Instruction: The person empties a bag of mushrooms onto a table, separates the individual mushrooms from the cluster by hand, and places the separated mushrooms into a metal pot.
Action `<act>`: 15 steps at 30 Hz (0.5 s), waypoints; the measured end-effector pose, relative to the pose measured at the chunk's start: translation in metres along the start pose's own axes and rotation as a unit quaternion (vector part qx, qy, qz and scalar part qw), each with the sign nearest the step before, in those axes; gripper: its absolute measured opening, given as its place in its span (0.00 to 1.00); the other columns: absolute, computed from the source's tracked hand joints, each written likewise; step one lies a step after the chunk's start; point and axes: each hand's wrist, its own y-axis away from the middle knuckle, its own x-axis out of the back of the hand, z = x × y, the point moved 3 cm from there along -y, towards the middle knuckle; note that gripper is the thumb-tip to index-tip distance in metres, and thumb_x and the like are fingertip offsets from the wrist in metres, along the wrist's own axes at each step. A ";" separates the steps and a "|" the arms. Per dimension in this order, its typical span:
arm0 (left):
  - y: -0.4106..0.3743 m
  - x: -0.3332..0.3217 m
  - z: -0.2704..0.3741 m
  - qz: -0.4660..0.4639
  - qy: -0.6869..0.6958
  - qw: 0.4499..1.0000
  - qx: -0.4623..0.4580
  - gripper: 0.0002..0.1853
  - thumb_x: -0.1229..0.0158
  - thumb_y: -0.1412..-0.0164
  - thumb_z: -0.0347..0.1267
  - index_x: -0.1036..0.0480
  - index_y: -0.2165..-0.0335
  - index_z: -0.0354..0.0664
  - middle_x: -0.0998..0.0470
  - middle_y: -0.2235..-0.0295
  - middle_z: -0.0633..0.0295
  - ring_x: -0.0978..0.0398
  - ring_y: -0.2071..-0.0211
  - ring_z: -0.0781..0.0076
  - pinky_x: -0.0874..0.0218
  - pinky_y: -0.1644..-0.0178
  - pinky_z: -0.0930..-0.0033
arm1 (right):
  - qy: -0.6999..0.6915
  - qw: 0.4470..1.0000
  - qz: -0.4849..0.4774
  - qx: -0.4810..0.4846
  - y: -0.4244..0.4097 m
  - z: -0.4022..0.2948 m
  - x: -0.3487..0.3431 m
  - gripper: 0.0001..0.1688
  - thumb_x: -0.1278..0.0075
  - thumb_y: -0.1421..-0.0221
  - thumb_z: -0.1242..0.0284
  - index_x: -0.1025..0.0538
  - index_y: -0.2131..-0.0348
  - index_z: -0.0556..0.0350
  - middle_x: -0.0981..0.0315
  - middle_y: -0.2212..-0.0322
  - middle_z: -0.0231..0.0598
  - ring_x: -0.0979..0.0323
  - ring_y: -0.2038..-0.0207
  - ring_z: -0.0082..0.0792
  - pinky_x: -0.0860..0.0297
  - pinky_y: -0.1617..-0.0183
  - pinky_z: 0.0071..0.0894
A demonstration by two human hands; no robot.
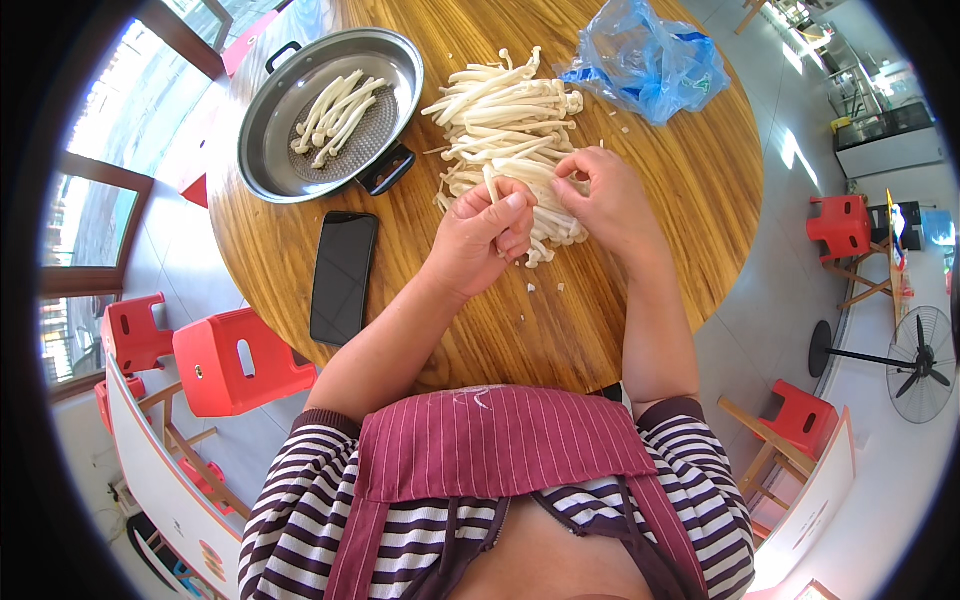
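Note:
A heap of long white mushrooms (510, 120) lies on the round wooden table (555, 330). My left hand (484, 232) is closed around a mushroom stem (490, 182) at the near left side of the heap. Over the heap's right side is my right hand (604, 195), its thumb and index finger close together; whether something small is between them I cannot tell. Several more mushrooms (337, 116) rest in a metal pan (262, 142) with black handles, at the table's upper left.
A black smartphone (344, 277) lies left of my left forearm. A crumpled blue plastic bag (649, 64) sits beyond the heap at right. Small white scraps (531, 287) dot the near tabletop. Red plastic stools (236, 364) stand on the floor around the table.

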 end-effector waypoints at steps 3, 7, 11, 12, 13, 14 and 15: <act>0.000 -0.001 0.000 0.016 0.004 1.000 -0.008 0.05 0.51 0.39 0.30 0.30 0.68 0.41 0.37 0.80 0.69 0.44 0.82 0.84 0.50 0.78 0.81 | -0.132 0.988 0.026 -0.077 0.002 -0.003 0.003 0.09 0.49 0.53 0.71 0.26 0.73 0.59 0.26 0.75 0.42 0.29 0.71 0.38 0.33 0.66 0.32; 0.000 -0.002 0.001 0.015 0.001 1.000 -0.017 0.05 0.51 0.39 0.30 0.31 0.67 0.41 0.37 0.80 0.69 0.44 0.82 0.84 0.50 0.78 0.81 | -0.177 0.977 0.081 -0.085 0.003 -0.004 0.010 0.09 0.49 0.53 0.73 0.26 0.71 0.60 0.25 0.76 0.42 0.28 0.74 0.36 0.33 0.69 0.29; 0.000 -0.001 -0.001 0.005 -0.006 1.000 -0.023 0.05 0.51 0.39 0.31 0.31 0.67 0.42 0.37 0.78 0.68 0.45 0.82 0.84 0.50 0.78 0.81 | -0.113 0.990 0.081 -0.038 0.002 0.002 0.006 0.14 0.48 0.53 0.70 0.25 0.65 0.59 0.25 0.72 0.44 0.28 0.69 0.39 0.33 0.63 0.33; 0.000 -0.001 -0.001 0.006 -0.006 1.000 -0.022 0.05 0.51 0.39 0.31 0.31 0.67 0.42 0.37 0.78 0.68 0.45 0.82 0.84 0.50 0.78 0.81 | -0.073 0.994 0.077 -0.016 0.001 0.003 0.004 0.15 0.48 0.53 0.69 0.25 0.64 0.59 0.25 0.71 0.45 0.29 0.67 0.40 0.33 0.62 0.35; 0.000 -0.001 -0.001 0.007 -0.006 1.000 -0.021 0.05 0.51 0.39 0.31 0.31 0.67 0.42 0.37 0.78 0.68 0.45 0.82 0.84 0.50 0.78 0.81 | -0.055 0.997 0.052 -0.013 0.001 0.004 0.002 0.16 0.48 0.53 0.69 0.25 0.63 0.59 0.25 0.70 0.45 0.29 0.66 0.41 0.34 0.61 0.36; 0.000 -0.001 -0.001 0.008 -0.006 1.000 -0.021 0.05 0.51 0.39 0.31 0.31 0.67 0.42 0.37 0.78 0.68 0.45 0.82 0.84 0.50 0.78 0.81 | -0.036 0.999 0.027 -0.011 0.000 0.002 0.000 0.17 0.48 0.53 0.68 0.25 0.62 0.59 0.25 0.69 0.46 0.30 0.65 0.42 0.34 0.60 0.37; 0.000 -0.001 -0.001 0.007 -0.006 1.000 -0.021 0.05 0.51 0.39 0.31 0.31 0.66 0.42 0.37 0.78 0.68 0.45 0.82 0.84 0.50 0.78 0.81 | -0.018 1.000 0.001 -0.008 0.000 0.002 -0.002 0.18 0.48 0.53 0.68 0.25 0.62 0.59 0.26 0.69 0.46 0.31 0.64 0.43 0.35 0.59 0.38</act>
